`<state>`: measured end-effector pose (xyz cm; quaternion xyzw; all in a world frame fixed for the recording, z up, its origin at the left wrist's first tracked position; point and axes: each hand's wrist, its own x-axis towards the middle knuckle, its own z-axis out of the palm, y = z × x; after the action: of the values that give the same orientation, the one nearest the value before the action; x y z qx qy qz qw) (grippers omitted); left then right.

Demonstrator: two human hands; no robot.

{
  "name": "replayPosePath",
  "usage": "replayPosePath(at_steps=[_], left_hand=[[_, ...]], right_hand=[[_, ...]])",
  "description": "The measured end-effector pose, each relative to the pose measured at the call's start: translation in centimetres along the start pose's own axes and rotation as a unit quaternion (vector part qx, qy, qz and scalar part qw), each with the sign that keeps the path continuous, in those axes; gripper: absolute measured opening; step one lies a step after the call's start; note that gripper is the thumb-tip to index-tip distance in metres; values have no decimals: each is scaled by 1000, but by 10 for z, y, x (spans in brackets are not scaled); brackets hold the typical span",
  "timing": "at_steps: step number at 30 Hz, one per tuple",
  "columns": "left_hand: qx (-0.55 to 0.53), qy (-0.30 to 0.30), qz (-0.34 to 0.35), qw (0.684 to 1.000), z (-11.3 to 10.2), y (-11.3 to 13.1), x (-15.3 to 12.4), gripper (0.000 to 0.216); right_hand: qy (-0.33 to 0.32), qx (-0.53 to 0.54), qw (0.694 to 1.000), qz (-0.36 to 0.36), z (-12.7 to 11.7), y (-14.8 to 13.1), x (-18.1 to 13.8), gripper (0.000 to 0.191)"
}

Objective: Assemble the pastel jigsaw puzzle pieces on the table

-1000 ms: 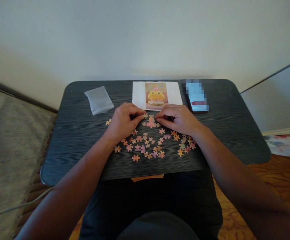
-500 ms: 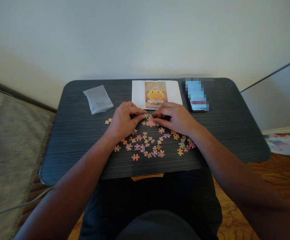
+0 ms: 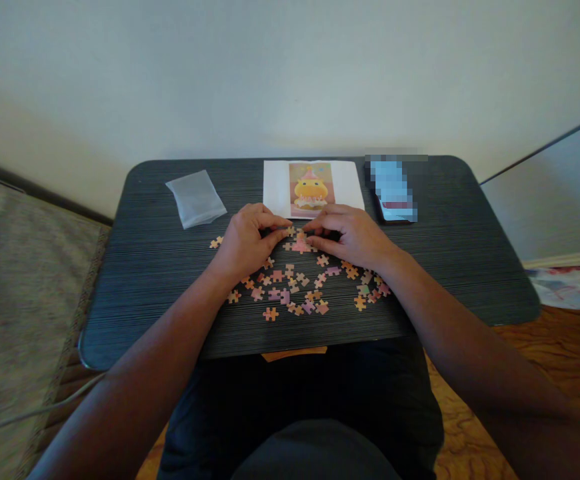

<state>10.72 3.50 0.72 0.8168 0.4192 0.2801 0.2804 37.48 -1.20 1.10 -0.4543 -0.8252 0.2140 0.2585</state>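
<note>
Between the thumb and fingers of my left hand (image 3: pixel 250 241) is a small jigsaw puzzle piece (image 3: pixel 291 231), at the left of a small joined cluster of pink and tan puzzle pieces (image 3: pixel 300 245). My right hand (image 3: pixel 354 233) is closed, its thumb and fingertips pinching at the upper right of that cluster; its fingers partly hide what they grip. Loose puzzle pieces (image 3: pixel 277 275) in orange, pink and purple lie scattered on the table nearer to me. Just beyond my fingers is a printed picture sheet (image 3: pixel 312 190) of a yellow cartoon figure in a pink party hat.
The dark table (image 3: pixel 160 280) stands against a pale wall. A clear plastic bag (image 3: pixel 197 199) lies at its back left, and a phone with a blurred screen (image 3: pixel 394 193) lies at the back right. One orange piece (image 3: pixel 216 242) sits left of my left hand.
</note>
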Motion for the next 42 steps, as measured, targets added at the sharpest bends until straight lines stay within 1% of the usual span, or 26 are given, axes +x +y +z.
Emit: replayPosePath(at_steps=[5, 14, 17, 23, 31, 37, 42], left_hand=[[7, 5, 1, 1000, 0, 0, -1, 15], [37, 0, 26, 999, -3, 5, -4, 4], [30, -2, 23, 999, -5, 6, -5, 2], [21, -5, 14, 1000, -6, 7, -5, 4], [10, -11, -16, 1000, -7, 8, -5, 6], [1, -16, -21, 1000, -7, 6, -4, 9], [-3, -17, -25, 1000, -7, 5, -4, 7]], right_hand=[[-2, -7, 1000, 4, 0, 0, 0, 24], [-1, -6, 1000, -11, 0, 2, 0, 24], [-2, -5, 1000, -8, 0, 0, 0, 25], [-3, -9, 1000, 4, 0, -2, 0, 24], [-8, -5, 1000, 1, 0, 2, 0, 29], [-8, -1, 1000, 6, 0, 0, -1, 26], [-4, -7, 1000, -2, 0, -1, -1, 29]])
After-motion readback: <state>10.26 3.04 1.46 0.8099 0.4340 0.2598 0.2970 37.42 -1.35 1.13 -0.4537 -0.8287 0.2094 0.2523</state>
